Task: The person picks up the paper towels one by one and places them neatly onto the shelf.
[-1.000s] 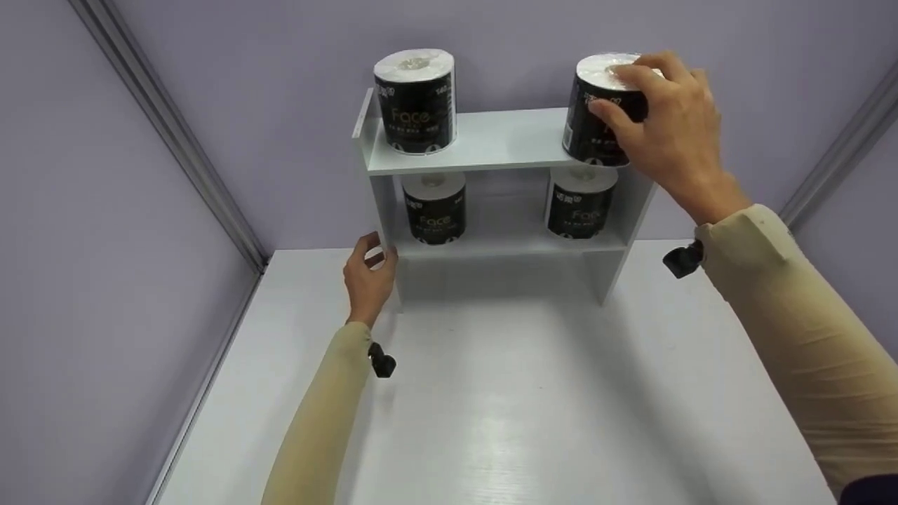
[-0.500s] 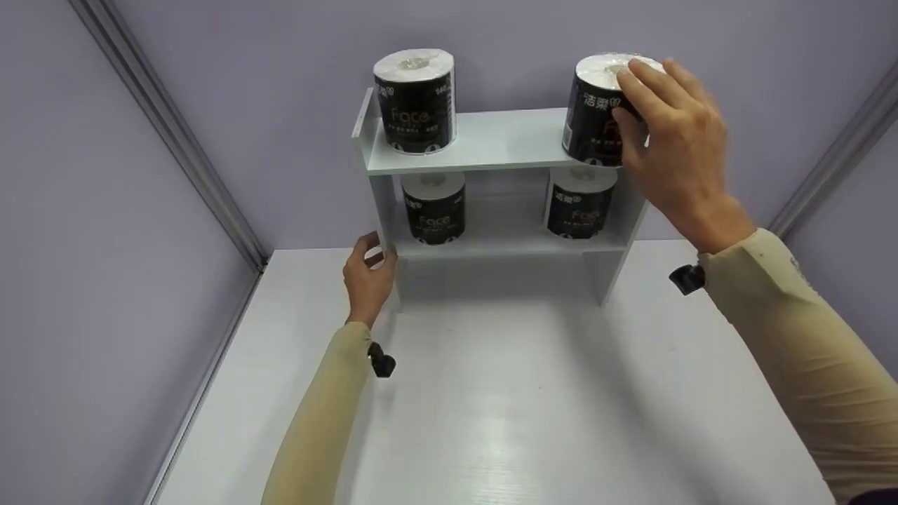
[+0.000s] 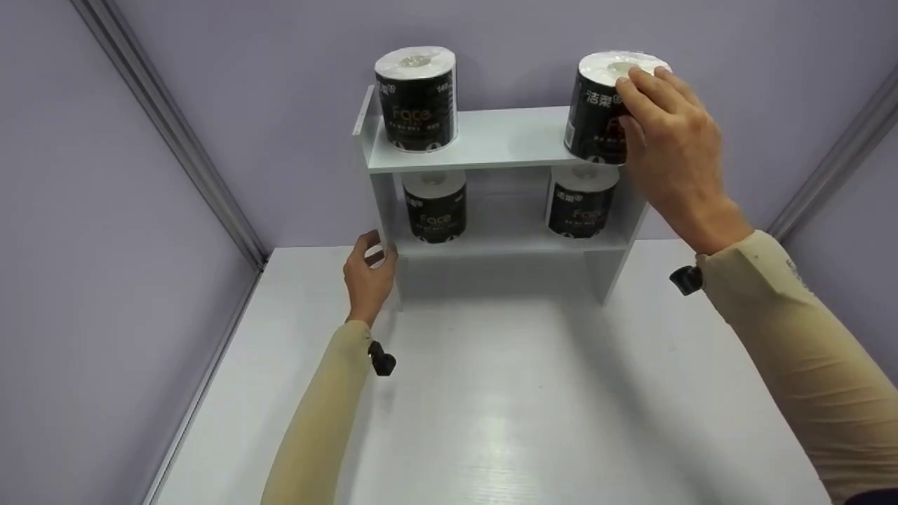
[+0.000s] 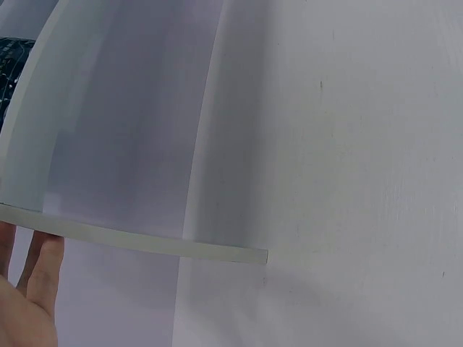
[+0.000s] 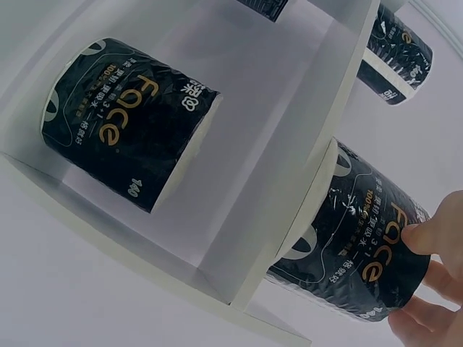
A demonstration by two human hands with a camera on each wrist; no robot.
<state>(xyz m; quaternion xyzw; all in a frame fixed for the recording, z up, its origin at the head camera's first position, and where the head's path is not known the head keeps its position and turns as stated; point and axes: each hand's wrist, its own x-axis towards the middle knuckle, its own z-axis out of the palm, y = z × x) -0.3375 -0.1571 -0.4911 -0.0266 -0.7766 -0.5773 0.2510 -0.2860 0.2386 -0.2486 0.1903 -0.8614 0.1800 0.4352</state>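
A white two-tier shelf (image 3: 512, 138) bears black-wrapped toilet paper rolls, two on each level. At the top right in the head view, my right hand (image 3: 675, 158) holds the upper right toilet paper roll (image 3: 595, 119), which stands at the shelf's front edge. In the right wrist view, its thumb (image 5: 434, 228) lies on the wrapper and the fingers reach round the other side. My left hand (image 3: 368, 282) touches the outside of the shelf's left side panel (image 4: 130, 241) with its fingertips. Another roll (image 3: 417, 112) stands upper left.
On the middle board stand a left roll (image 3: 436, 214) and a right roll (image 3: 581, 210). The shelf rests on a white table (image 3: 477, 393), against a pale purple back wall (image 3: 505, 42). Side walls with metal corner strips (image 3: 182, 154) stand left and right.
My right hand has shifted from the roll's top hole to its right side and rim, uncovering more of the label. The roll stays in place; my left hand has not moved.
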